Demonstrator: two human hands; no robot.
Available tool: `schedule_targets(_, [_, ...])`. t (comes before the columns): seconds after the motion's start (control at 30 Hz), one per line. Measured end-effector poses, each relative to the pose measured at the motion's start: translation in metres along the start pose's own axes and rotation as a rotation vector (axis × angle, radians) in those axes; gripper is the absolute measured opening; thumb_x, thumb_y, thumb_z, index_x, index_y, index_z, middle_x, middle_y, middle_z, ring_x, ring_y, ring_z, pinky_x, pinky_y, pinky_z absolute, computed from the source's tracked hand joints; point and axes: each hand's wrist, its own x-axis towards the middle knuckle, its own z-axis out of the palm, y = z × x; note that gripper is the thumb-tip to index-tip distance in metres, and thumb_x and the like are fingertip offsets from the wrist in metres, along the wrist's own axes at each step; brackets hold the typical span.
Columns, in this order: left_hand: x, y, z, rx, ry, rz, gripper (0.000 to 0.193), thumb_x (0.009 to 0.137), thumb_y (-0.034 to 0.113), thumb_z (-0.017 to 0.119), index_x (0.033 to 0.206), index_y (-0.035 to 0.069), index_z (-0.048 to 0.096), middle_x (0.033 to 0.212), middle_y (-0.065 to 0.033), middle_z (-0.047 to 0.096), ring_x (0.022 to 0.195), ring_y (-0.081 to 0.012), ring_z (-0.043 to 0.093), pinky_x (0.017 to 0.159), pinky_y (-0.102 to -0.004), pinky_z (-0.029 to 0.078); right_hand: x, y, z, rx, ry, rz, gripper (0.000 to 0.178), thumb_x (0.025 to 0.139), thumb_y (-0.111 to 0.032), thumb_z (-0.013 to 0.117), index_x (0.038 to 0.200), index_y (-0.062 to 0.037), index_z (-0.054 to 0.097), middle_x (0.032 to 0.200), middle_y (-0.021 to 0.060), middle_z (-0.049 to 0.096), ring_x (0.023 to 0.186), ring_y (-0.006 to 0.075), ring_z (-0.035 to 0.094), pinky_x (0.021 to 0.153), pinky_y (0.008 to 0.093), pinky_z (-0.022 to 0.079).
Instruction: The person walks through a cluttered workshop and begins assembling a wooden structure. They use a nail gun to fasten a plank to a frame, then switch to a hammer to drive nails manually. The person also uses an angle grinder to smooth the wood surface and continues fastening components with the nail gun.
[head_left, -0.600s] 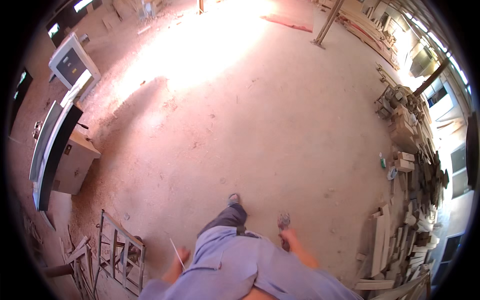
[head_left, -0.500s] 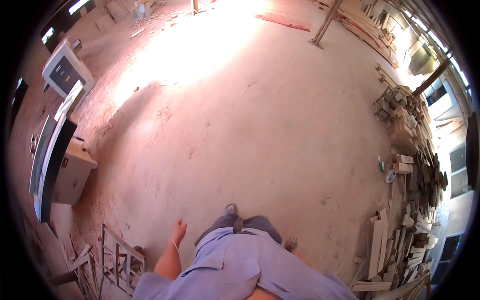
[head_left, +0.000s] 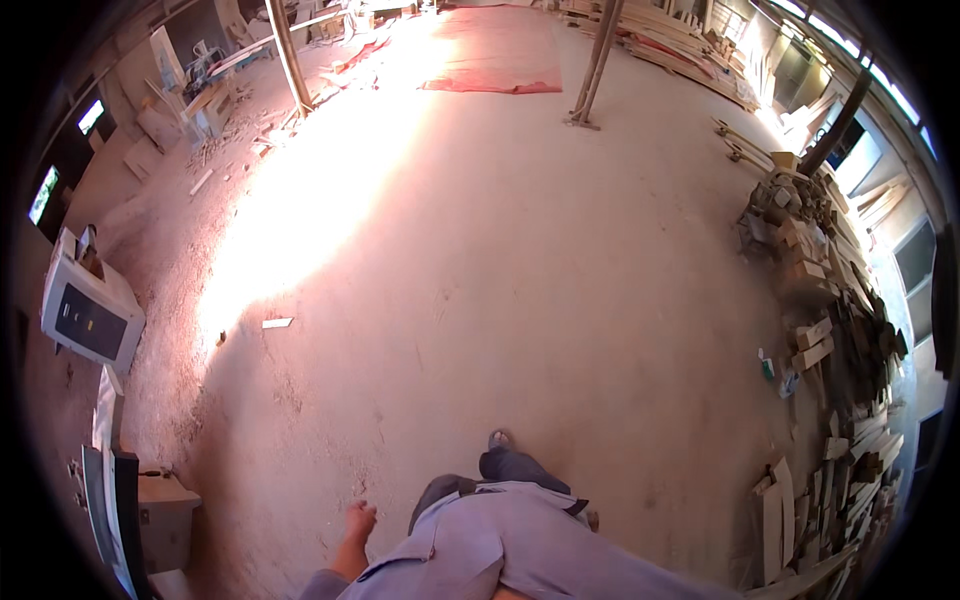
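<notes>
— Left hand (head_left: 358, 522)?
— Down beside the blue-grey shirt (head_left: 500, 545), low in the view, hanging over the dusty floor (head_left: 520, 300). Empty, touching nothing. Grip loosely curled, fingers neither spread wide nor clamped on anything.

— And the right hand?
— Out of sight, hidden behind the shirt or past the lower edge. Cannot tell its grip.

— Nearest to the left hand?
— Bare floor just under it, and one shoe (head_left: 499, 440) ahead, toe pointing up the view. Further left, near the rim, a boxy grey machine (head_left: 90, 322) and below it a pale cabinet (head_left: 165, 505) beside a dark upright panel.

— Further out?
— A small pale scrap of wood (head_left: 277, 323) lying alone on the floor, well apart from the hand. A bright patch of sunlight across the middle left. Along the right rim, a long heap of wood offcuts (head_left: 830, 330). At the top, two slanted posts (head_left: 595, 60) and a red mat (head_left: 495, 55) spread flat between them.
</notes>
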Motion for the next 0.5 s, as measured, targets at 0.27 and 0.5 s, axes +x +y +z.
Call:
schedule_targets(0.27, [0.073, 0.139, 0.019, 0.255, -0.105, -0.125, 0.053, 0.077, 0.015, 0.067, 0.125, -0.007, 0.066, 0.105, -0.0259, 0.073, 0.092, -0.0355, 0.074, 0.083, -0.0391, 0.058, 0.191, -0.419, -0.334, 0.345, 0.390, -0.363, 0.025, 0.073, -0.013, 0.072, 0.092, 0.0023, 0.069, 0.068, 0.0171, 0.070, 0.061, 0.0289, 0.072, 0.058, 0.0423, 0.057])
schedule_targets(0.5, [0.322, 0.322, 0.020, 0.213, 0.059, -0.288, 0.045, 0.078, 0.016, 0.065, 0.117, -0.005, 0.070, 0.107, -0.0283, 0.071, 0.104, -0.0398, 0.070, 0.093, -0.0424, 0.054, 0.260, -0.661, -0.424, 0.469, 0.219, -0.141, 0.010, 0.077, -0.003, 0.069, 0.077, -0.0019, 0.060, 0.061, 0.0087, 0.060, 0.047, 0.0206, 0.059, 0.043, 0.0375, 0.046])
